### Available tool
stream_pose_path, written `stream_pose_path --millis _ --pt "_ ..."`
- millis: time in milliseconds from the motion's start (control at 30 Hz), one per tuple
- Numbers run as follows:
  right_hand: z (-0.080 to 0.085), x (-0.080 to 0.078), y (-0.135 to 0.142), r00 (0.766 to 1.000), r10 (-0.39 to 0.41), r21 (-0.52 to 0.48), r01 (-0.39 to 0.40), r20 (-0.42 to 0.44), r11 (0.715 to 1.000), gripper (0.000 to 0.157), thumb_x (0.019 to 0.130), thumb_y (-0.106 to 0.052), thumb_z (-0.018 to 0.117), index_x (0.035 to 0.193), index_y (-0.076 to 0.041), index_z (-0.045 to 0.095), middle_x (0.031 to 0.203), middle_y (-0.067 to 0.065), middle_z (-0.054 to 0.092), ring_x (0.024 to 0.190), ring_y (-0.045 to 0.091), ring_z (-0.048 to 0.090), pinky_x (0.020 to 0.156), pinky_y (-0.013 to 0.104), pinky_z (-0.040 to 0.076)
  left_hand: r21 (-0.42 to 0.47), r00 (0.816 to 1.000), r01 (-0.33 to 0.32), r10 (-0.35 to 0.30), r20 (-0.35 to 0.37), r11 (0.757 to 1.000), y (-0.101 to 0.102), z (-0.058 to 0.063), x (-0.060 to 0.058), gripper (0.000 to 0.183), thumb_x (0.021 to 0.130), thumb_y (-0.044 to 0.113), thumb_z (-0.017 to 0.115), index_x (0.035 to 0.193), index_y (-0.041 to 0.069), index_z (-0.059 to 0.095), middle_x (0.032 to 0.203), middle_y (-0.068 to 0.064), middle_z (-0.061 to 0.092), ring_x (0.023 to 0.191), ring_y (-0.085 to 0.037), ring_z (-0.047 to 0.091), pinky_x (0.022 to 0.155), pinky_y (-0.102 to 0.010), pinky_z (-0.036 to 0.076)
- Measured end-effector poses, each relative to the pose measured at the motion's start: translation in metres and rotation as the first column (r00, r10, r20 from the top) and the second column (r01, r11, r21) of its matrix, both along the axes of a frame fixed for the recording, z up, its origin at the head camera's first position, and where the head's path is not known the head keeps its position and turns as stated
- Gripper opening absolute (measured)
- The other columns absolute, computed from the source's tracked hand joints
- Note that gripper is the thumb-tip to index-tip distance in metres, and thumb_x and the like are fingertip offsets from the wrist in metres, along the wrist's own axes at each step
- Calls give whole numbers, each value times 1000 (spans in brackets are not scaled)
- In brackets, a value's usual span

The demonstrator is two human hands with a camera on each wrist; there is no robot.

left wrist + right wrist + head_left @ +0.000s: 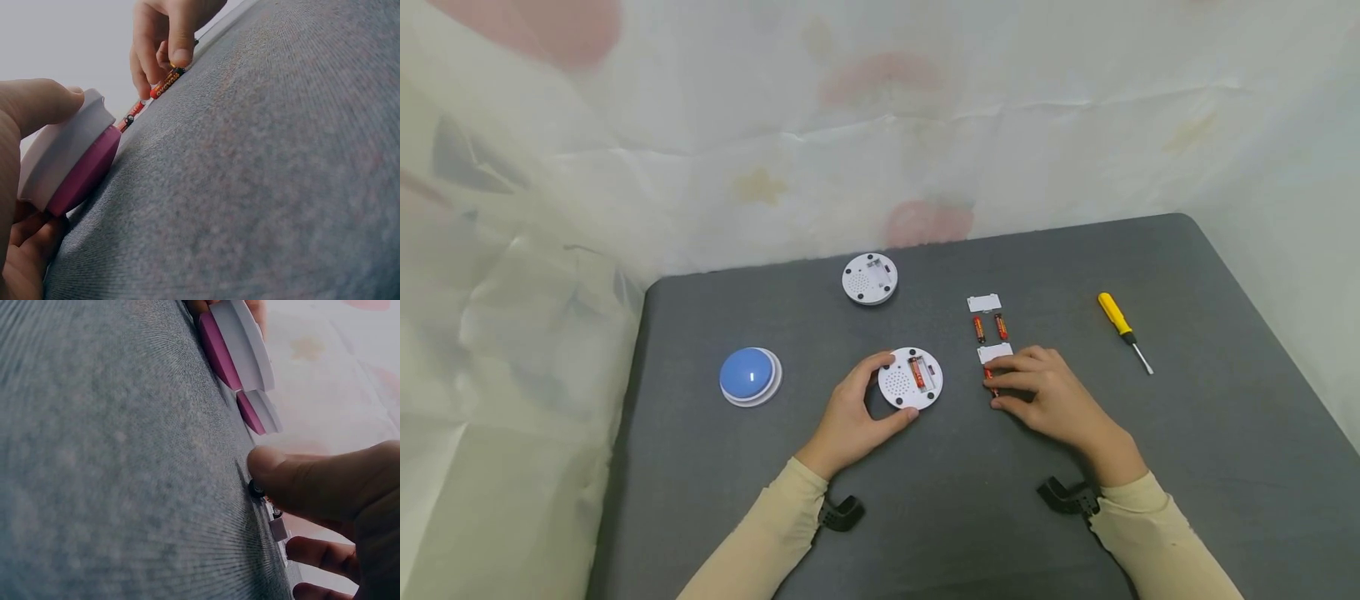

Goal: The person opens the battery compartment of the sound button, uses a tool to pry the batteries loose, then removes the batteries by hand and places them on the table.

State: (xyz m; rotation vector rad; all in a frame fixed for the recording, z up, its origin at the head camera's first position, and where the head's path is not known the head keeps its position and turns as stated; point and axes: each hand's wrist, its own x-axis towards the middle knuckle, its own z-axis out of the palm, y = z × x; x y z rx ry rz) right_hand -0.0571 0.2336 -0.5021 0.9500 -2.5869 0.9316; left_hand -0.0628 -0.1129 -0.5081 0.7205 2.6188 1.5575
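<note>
My left hand (853, 412) grips a round white push-button device (897, 385) by its rim, thumb at the near side and fingers at the far side. Its underside faces up, and its magenta button (84, 175) faces the table. One red battery (917, 372) lies in its uncovered compartment, beside a vacant slot. To the right, my right hand (1048, 396) pinches another red battery (989, 382) at the table surface, with thumb and fingertips partly hiding it. Just beyond those fingers lies a white battery cover (995, 352).
Farther back lie two loose batteries (979, 329) and a second white cover (984, 303). Another upturned device (869, 280), its compartment uncovered, sits near the back edge. A blue-topped button (747, 373) stands left, and a yellow-handled screwdriver (1116, 315) lies right on the grey table (955, 500).
</note>
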Motion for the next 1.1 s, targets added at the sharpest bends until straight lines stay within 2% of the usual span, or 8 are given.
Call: stream_pose_path --millis 267,433,700,800,1100 --pt "5 -4 -7 1000 7 -72 -7 -1 997 36 76 -8 99 110 -12 87 128 8 77 112 27 64 93 47 42 -5 1000 -2 2 -9 1000 -3 0 0 82 87 29 96 155 12 55 155 -3 60 141 -19 57 119 -48 45" --pt "9 -4 -15 1000 12 -76 -12 2 997 37 78 -8 98 113 -11 86 130 8 76 116 28 64 98 50 43 -8 1000 6 -6 -11 1000 -2 0 1 81 88 29 96 155 12 55 156 -4 59 142 -20 57 119 -47 44" --pt "14 -9 -30 999 48 -102 -49 -12 994 37 80 -10 98 115 -10 85 133 10 75 116 27 65 100 47 44 2 1000 4 -4 -9 1000 -2 -1 1 80 87 29 96 154 13 55 156 -3 59 143 -20 56 119 -47 44" --pt "17 -12 -39 997 71 -101 -71 -10 992 38 82 -11 97 118 -12 84 135 10 74 116 27 65 99 47 44 5 1000 8 -8 -8 1000 -2 -1 0 81 87 29 96 154 12 55 157 -4 59 143 -20 56 119 -47 45" --pt "26 -23 -74 990 139 -78 -139 -9 987 38 92 -14 90 128 -14 81 141 8 71 129 29 64 107 51 49 2 999 27 -27 -23 1000 -2 0 1 81 89 30 95 156 11 53 157 -6 58 143 -21 57 118 -48 46"
